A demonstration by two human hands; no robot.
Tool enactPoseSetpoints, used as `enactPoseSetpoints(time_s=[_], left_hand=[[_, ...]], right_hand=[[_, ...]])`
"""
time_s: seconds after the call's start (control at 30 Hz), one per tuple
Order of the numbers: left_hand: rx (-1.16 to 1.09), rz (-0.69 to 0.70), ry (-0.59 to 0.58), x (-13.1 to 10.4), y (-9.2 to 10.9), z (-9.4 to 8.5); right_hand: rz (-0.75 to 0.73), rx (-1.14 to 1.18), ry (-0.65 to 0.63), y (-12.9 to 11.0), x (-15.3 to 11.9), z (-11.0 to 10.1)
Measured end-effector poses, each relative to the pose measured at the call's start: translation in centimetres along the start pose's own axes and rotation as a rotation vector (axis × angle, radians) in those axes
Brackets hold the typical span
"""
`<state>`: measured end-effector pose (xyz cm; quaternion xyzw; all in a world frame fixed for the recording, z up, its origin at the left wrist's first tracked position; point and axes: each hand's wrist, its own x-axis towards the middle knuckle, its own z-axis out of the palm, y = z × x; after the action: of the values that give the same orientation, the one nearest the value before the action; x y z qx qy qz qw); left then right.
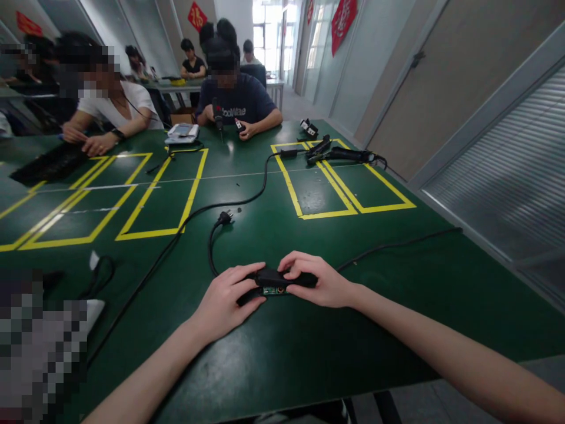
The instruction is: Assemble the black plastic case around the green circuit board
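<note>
On the green table in front of me lies a black power adapter, its casing (269, 277) parted along the near side. A strip of green circuit board (270, 291) shows in the gap. My left hand (229, 297) is closed around the adapter's left end, thumb below and fingers above. With thumb and fingers, my right hand (320, 280) grips the upper black shell towards the right end. From the left end a short cord runs up to a mains plug (225, 217). A thin black cable (397, 240) leads off to the right.
A long black cable (212, 206) crosses the green table (282, 365). Black device parts (339, 154) lie by yellow tape outlines at the back right. Across the table, one person holds a power screwdriver (218, 115); another person's hands (95, 141) rest at a black item.
</note>
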<state>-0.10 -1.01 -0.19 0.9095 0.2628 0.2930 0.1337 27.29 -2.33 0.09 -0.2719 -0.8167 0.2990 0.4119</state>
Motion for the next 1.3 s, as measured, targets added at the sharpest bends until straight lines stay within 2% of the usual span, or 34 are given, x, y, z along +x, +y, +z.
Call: enactPoseSetpoints(time_s=[0.23,0.37,0.5,0.6,0.8,1.0,1.3], left_hand=[[-0.037,0.004,0.045,-0.03,0.05,0.12],[-0.174,-0.078,0.077,-0.42,-0.11,0.39],[-0.221,-0.173,0.043,-0.51,-0.01,0.49],[-0.173,-0.200,-0.001,-0.19,0.29,0.32],[-0.139,-0.145,-0.030,0.20,0.57,-0.09],[-0.122,-0.144,-0.033,0.22,0.54,-0.08],[-0.108,-0.082,-0.060,0.33,0.34,-0.06]], right_hand=[[-0.085,-0.104,0.001,0.05,-0.30,0.12],[-0.170,-0.254,0.001,0.11,-0.44,0.32],[-0.180,-0.318,-0.102,-0.02,-0.23,0.44],[-0.181,-0.332,-0.101,-0.04,-0.21,0.47],[-0.186,-0.321,0.005,-0.03,-0.37,0.36],[-0.143,-0.326,-0.109,-0.05,-0.14,0.39],[-0.152,-0.357,-0.141,-0.06,-0.21,0.17]])
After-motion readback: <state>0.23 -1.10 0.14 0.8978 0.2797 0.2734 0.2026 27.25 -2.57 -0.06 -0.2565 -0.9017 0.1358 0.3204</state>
